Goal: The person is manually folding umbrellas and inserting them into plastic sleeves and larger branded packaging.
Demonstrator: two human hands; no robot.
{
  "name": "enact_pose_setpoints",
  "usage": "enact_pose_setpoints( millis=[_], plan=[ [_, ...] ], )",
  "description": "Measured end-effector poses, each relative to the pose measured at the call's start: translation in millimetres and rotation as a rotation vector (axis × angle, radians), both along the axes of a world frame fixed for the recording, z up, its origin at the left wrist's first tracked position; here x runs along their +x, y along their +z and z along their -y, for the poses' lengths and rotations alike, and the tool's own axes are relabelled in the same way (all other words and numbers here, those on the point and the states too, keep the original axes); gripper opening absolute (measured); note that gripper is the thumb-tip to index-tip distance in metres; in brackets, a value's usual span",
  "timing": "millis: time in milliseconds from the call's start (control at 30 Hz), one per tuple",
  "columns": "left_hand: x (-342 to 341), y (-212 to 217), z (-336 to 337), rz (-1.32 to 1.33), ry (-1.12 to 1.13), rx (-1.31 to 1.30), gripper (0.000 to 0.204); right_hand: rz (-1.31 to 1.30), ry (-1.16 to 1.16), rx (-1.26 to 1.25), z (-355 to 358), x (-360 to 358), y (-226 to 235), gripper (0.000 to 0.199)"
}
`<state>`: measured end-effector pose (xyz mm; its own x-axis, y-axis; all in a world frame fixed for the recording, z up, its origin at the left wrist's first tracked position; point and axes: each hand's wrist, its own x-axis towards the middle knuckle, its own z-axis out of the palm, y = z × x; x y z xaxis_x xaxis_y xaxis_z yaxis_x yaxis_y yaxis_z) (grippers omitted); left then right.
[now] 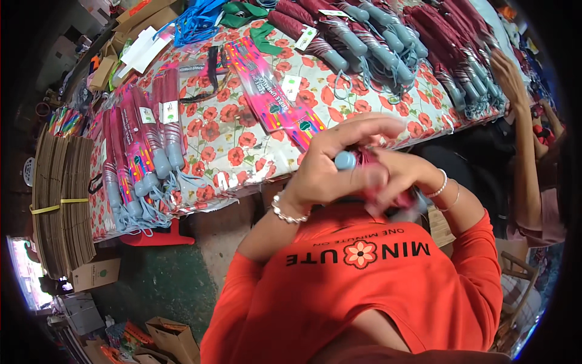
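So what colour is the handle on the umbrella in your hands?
Pale grey-blue handle, on the umbrella; head view.

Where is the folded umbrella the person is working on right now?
Head view, centre right: the folded umbrella is gripped between the left hand and right hand, above the orange shirt.

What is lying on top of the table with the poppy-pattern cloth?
On the poppy cloth lie rows of folded maroon umbrellas with grey handles, more at the far end, and pink flat packets. The tabletop itself is covered by the cloth.
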<state>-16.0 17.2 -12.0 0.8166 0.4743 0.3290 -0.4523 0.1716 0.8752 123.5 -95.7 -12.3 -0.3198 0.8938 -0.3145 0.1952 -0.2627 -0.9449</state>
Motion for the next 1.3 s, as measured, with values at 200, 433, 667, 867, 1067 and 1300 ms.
enact_pose_setpoints(
  millis=[200, 433, 667, 867, 1067, 1300],
  plan=[
    [27, -5, 3, 0.059, 0.032, 0.011, 0.027, 0.388, -0.42, 0.183, -3, -1, -13, 0.026],
    [32, -42, -30, -0.052, 0.237, 0.251, 0.026, 0.482, -0.633, 0.246, -2, 11, -41, 0.026],
    [-21, -100, -78, -0.247, 0.371, 1.281, 0.028, 0.42, -0.634, 0.236, 15, 17, -45, 0.025],
    [-21, -99, -77, -0.258, 0.428, 1.397, 0.015, 0.425, -0.508, 0.406, 3, -3, -59, 0.034],
    [-14, -85, -80, -0.526, 0.301, 0.995, 0.008, 0.68, -0.384, 0.317, -21, -28, -49, 0.061],
    [-11, -74, -88, -0.634, 0.136, 0.623, 0.008, 0.784, -0.407, 0.358, -29, -26, -59, 0.063]
  ],
)
